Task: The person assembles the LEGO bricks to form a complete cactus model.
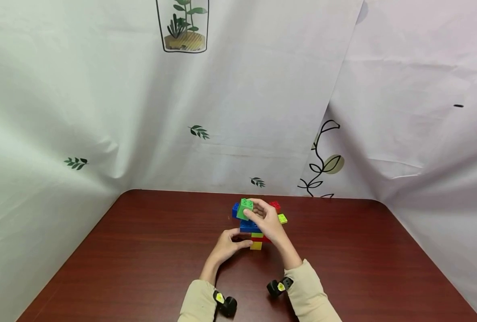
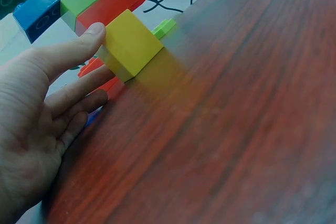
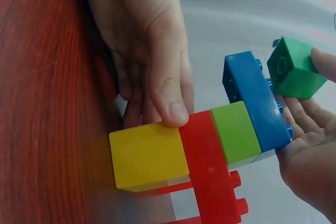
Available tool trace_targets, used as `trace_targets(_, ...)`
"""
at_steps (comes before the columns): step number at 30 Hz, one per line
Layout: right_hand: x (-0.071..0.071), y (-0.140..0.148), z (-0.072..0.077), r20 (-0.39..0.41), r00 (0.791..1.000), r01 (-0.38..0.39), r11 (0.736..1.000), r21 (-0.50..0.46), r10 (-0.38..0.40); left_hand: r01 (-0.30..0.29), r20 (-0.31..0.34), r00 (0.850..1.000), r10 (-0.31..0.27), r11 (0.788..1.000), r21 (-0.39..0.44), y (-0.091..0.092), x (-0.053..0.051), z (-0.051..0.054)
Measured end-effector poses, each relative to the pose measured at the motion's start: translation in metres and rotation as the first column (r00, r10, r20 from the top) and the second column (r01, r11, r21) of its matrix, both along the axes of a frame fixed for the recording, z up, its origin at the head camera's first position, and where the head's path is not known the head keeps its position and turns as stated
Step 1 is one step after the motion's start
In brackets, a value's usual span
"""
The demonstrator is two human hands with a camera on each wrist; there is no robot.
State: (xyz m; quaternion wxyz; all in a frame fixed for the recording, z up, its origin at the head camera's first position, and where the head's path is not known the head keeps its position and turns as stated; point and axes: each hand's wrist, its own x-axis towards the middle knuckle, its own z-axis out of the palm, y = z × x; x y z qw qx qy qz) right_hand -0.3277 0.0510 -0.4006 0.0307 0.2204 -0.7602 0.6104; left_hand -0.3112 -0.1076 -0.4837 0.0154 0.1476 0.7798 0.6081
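A stack of toy building bricks stands on the table: a yellow brick (image 3: 149,153) at the bottom, then a red brick (image 3: 210,163), a lime green brick (image 3: 235,132) and a long blue brick (image 3: 260,100) on top. My left hand (image 1: 226,246) steadies the stack low down, with its thumb and forefinger on either side of the yellow brick (image 2: 131,43). Above the blue brick (image 1: 249,226), my right hand (image 1: 268,220) holds a green brick (image 1: 245,209) between thumb and fingers. That green brick (image 3: 296,69) is tilted and apart from the blue studs.
Behind the stack, another blue brick (image 1: 235,210) shows at its left. Beyond the right hand are a red brick (image 1: 275,206) and a lime brick (image 1: 282,218), partly hidden. The brown table (image 1: 150,250) meets a white printed cloth (image 1: 238,156) at the back.
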Motion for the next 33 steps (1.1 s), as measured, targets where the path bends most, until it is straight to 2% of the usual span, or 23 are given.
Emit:
trace_targets(4, 0.0, 0.0, -0.003, 0.001, 1.0, -0.007, 0.997, 0.072, 0.007, 0.006, 0.003, 1.0, -0.006, 1.0, 0.01, 0.001, 0.0, -0.001)
trace_targets(8, 0.004, -0.002, -0.003, -0.036, 0.999, 0.006, 0.992, 0.126, -0.002, 0.002, 0.014, 1.0, -0.002, 1.0, 0.008, 0.002, 0.001, 0.0)
trace_targets(14, 0.025, -0.005, 0.015, -0.119, 0.993, 0.041, 0.986, 0.162, -0.022, -0.007, 0.025, 1.0, 0.007, 1.0, -0.004, 0.003, 0.001, 0.001)
trace_targets(21, 0.0, -0.006, -0.02, -0.215, 0.976, 0.086, 0.98, 0.181, -0.046, -0.011, 0.026, 1.0, 0.011, 1.0, 0.002, 0.0, 0.001, 0.002)
trace_targets(24, 0.0, -0.006, -0.022, -0.244, 0.969, 0.091, 0.979, 0.184, -0.044, -0.012, 0.023, 1.0, 0.012, 1.0, 0.004, 0.0, 0.002, 0.001)
trace_targets(33, 0.0, -0.005, -0.022, -0.233, 0.971, 0.102, 0.976, 0.195, -0.055, -0.022, 0.007, 1.0, 0.022, 1.0, -0.007, 0.0, 0.0, 0.0)
